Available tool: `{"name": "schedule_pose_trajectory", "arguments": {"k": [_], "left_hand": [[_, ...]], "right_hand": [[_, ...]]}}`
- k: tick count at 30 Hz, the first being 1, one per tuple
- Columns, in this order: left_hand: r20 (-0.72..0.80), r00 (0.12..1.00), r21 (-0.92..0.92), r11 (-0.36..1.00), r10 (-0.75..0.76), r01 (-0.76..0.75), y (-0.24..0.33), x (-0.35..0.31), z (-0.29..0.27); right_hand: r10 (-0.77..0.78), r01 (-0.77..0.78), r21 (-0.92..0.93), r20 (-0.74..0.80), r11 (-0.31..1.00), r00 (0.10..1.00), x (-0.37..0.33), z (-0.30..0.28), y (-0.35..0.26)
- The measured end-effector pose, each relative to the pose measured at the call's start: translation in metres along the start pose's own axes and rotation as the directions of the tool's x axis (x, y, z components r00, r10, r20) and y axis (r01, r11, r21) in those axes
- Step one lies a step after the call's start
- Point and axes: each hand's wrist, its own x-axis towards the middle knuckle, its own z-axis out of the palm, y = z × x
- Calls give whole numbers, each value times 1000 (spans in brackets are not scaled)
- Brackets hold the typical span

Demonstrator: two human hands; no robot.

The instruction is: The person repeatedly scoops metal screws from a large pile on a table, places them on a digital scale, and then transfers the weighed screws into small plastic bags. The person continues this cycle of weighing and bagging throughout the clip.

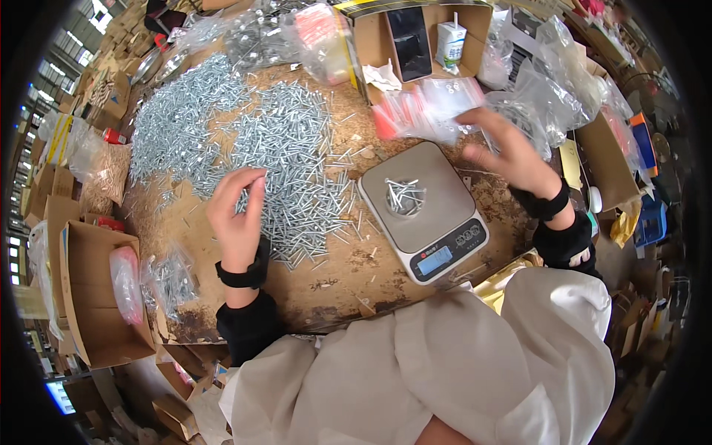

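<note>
A big pile of silver screws (pixel 252 141) covers the worn wooden table (pixel 334 278). My left hand (pixel 236 215) rests on the pile's near edge, fingertips pinched on a few screws. A grey digital scale (pixel 424 209) stands right of it, with a small clear cup of screws (pixel 404 197) on its platform. My right hand (pixel 504 148) hovers beyond the scale, fingers spread, touching a stack of small clear bags with red strips (pixel 426 107). The hand is blurred, and whether it grips a bag is unclear.
An open cardboard box (pixel 415 37) at the back holds a black item and a small carton. Filled clear bags (pixel 549 96) pile at the right. A cardboard box with bagged screws (pixel 96 297) sits at the left. A bag of screws (pixel 170 278) lies on the table's near-left corner.
</note>
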Motion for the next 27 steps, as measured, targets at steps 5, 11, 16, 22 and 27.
{"name": "schedule_pose_trajectory", "arguments": {"k": [5,11,16,22,27], "left_hand": [[-27,999,68,997,-31,33,-22,-3,-5],[12,997,223,972,-80,75,-8,0,-4],[-24,982,241,952,-186,186,29,1,12],[25,987,292,945,-158,144,46,-6,16],[84,989,463,883,-123,70,7,2,-3]], "right_hand": [[247,-318,-489,-205,812,947,-50,1,86],[180,-272,-500,-225,822,958,-55,18,105],[235,-294,-488,-180,822,955,-52,26,103],[236,-289,-365,-182,885,954,-55,25,101],[169,-224,-314,-194,923,966,-56,23,103]]}}
